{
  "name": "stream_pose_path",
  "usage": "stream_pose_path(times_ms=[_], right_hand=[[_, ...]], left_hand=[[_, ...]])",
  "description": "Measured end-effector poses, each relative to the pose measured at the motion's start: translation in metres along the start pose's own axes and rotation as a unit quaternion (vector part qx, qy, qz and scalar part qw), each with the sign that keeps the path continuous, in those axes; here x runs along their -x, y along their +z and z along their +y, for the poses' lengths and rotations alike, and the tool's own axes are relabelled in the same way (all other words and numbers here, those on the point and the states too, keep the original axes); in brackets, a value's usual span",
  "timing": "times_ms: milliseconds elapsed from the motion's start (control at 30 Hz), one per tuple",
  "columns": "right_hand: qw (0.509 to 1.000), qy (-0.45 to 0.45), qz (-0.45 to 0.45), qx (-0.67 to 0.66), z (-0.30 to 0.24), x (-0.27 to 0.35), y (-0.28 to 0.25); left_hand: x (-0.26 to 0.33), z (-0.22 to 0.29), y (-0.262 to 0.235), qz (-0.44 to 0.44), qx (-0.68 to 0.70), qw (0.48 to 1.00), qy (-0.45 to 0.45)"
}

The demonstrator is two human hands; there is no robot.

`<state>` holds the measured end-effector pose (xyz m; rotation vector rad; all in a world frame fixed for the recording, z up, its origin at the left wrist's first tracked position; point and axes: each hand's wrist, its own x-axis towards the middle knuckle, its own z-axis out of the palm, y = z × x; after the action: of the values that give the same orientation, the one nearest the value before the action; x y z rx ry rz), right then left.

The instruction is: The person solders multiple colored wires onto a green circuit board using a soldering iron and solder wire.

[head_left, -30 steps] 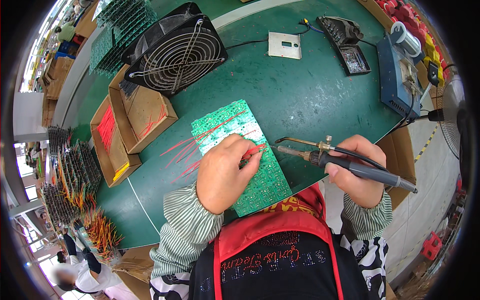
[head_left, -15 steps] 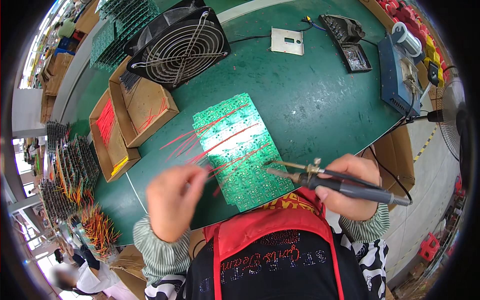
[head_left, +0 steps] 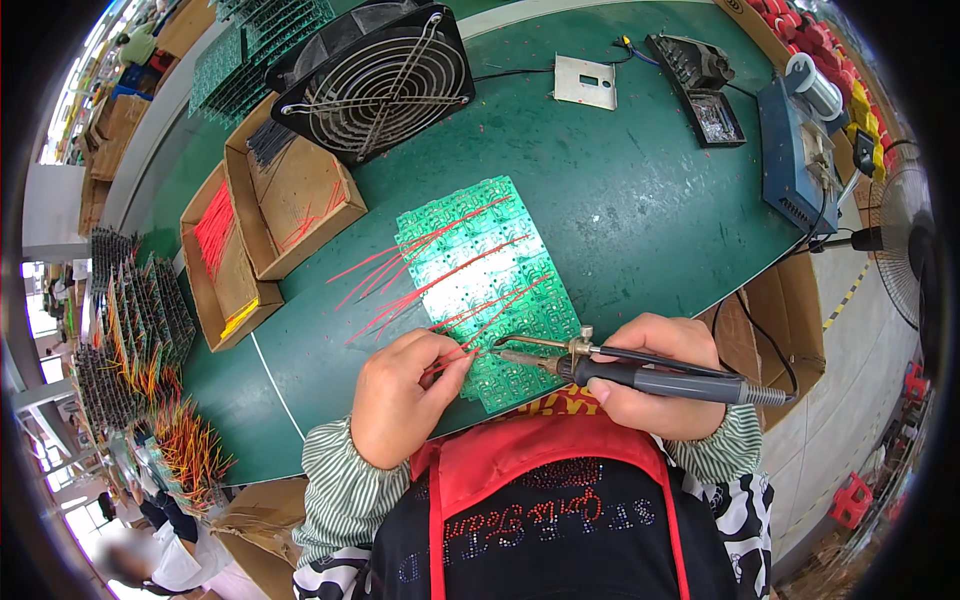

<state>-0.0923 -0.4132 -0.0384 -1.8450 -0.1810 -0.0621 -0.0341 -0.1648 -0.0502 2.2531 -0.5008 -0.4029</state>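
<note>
The left hand (head_left: pixel 408 398) pinches a thin red wire (head_left: pixel 462 357) between thumb and fingers, over the near left part of a green rectangular printed-circuit panel (head_left: pixel 545 315) lying on the dark green tabletop (head_left: pixel 640 210). The right hand (head_left: pixel 655 375) is wrapped around a grey-and-black soldering iron (head_left: pixel 690 384) with a slim metal feed tube; its tip sits close to the wire's end, though whether they touch cannot be told. More red wires lie in rows across the panel, their loose ends past its left edge.

Left of the panel stand two open brown cardboard trays, side by side. The narrower tray (head_left: pixel 204 305) holds a thick bundle of red wires at its middle and a small bundle of yellow wires (head_left: pixel 239 318) at its near end. The wider tray (head_left: pixel 318 238) holds dark grey wires (head_left: pixel 272 141) at its far end and a few scattered red strands along its right side. At upper right, a black open-topped box (head_left: pixel 740 137) contains small metallic bits.
</note>
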Motion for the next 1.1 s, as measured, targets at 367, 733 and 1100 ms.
stream_pose_path(times_ms=[367,733,1100], right_hand=[[1.0,0.01,-0.012,0.003,0.002,-0.003,-0.002],[1.0,0.017,0.009,0.017,-0.002,0.007,-0.014],[0.998,0.055,0.025,0.034,-0.004,0.012,-0.02]], left_hand=[[-0.002,0.0,0.0,-0.004,-0.009,1.0,0.005],[0.002,-0.002,-0.041,0.257,-0.277,0.925,-0.033],[-0.012,0.018,0.012,0.005,-0.062,0.997,0.049]])
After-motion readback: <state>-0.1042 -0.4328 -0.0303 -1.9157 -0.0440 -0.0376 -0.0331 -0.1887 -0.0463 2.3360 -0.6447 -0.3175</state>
